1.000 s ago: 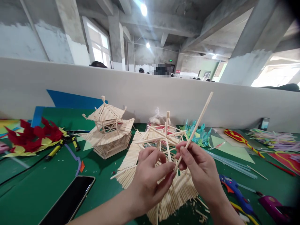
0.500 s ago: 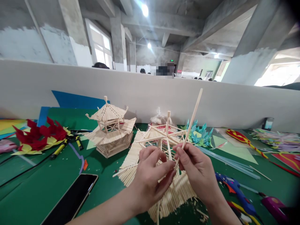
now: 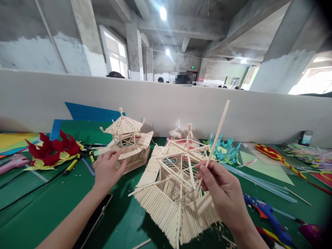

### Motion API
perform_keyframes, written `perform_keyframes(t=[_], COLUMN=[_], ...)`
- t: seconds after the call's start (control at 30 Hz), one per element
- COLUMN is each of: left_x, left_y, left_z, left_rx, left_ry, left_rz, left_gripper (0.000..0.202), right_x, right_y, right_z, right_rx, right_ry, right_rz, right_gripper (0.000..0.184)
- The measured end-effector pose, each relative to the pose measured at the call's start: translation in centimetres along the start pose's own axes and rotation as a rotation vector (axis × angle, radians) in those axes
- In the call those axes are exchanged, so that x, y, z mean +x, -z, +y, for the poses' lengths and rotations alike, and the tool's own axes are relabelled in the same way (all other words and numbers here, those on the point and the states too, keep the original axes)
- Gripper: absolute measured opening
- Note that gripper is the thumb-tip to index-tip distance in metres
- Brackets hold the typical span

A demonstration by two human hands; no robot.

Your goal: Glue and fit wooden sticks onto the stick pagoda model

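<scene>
My right hand [image 3: 223, 193] pinches a long thin wooden stick [image 3: 218, 131] that points up and to the right. It hovers over an unfinished stick model [image 3: 176, 193] with a sloped roof and an open frame on top. My left hand [image 3: 107, 169] is out to the left with its fingers spread, holding nothing, close to the finished stick pavilion [image 3: 127, 138] on the green table [image 3: 38, 207].
A black phone [image 3: 97, 214] lies under my left forearm. Red and yellow paper leaves [image 3: 49, 152] and yellow-handled pliers [image 3: 74, 162] lie at the left. Teal paper shapes [image 3: 225, 150], a blue glue gun [image 3: 267, 216] and coloured paper lie at the right. A white partition [image 3: 259, 114] runs behind.
My left hand has left the stick and the model and moved left toward the finished pavilion, opening. My right hand still holds the stick, now tilted a little more to the right.
</scene>
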State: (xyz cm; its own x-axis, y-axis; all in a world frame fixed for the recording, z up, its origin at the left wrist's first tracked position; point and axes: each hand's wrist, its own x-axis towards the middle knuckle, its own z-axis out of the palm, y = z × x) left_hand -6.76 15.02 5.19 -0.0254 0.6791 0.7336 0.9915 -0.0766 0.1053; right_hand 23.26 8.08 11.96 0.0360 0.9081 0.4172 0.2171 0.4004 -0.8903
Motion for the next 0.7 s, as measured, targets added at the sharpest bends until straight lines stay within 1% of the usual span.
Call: perform_keyframes(t=[0.03, 0.1, 0.17, 0.27, 0.33, 0.43, 0.57, 0.7], left_x=[-0.2, -0.4, -0.4, 0.1, 0.7, 2.3, 5.5, 8.4], left_y=[-0.5, -1.1, -1.5, -1.7, -1.5, -0.5, 1.2, 2.0], left_z=[-1.1, -2.7, -3.6, -4.3, -4.5, -4.3, -3.5, -3.3], left_rx=[0.036, 0.099, 0.138, 0.153, 0.149, 0.156, 0.161, 0.153], left_ry=[-0.012, -0.042, -0.081, -0.154, -0.199, -0.223, -0.225, -0.229], left_rz=[-0.053, -0.127, -0.179, -0.256, -0.296, -0.304, -0.316, -0.370], left_gripper=[0.031, 0.033, 0.031, 0.028, 0.026, 0.029, 0.035, 0.037], right_x=[0.0, 0.0, 0.0, -0.1, -0.1, -0.3, -0.4, -0.4], right_y=[0.0, 0.0, 0.1, 0.3, 0.4, 0.6, 0.7, 0.6], right_z=[0.0, 0.0, 0.2, 0.4, 0.4, 0.2, 0.4, 0.8], right_rx=[-0.001, -0.004, -0.003, -0.013, -0.031, -0.051, -0.034, -0.011], right_ry=[-0.006, -0.018, -0.024, -0.009, -0.009, -0.036, -0.019, -0.001], right_rz=[0.001, 0.000, -0.003, -0.027, -0.055, -0.094, -0.084, -0.076], right_gripper=[0.021, 0.023, 0.024, 0.022, 0.021, 0.024, 0.021, 0.020])
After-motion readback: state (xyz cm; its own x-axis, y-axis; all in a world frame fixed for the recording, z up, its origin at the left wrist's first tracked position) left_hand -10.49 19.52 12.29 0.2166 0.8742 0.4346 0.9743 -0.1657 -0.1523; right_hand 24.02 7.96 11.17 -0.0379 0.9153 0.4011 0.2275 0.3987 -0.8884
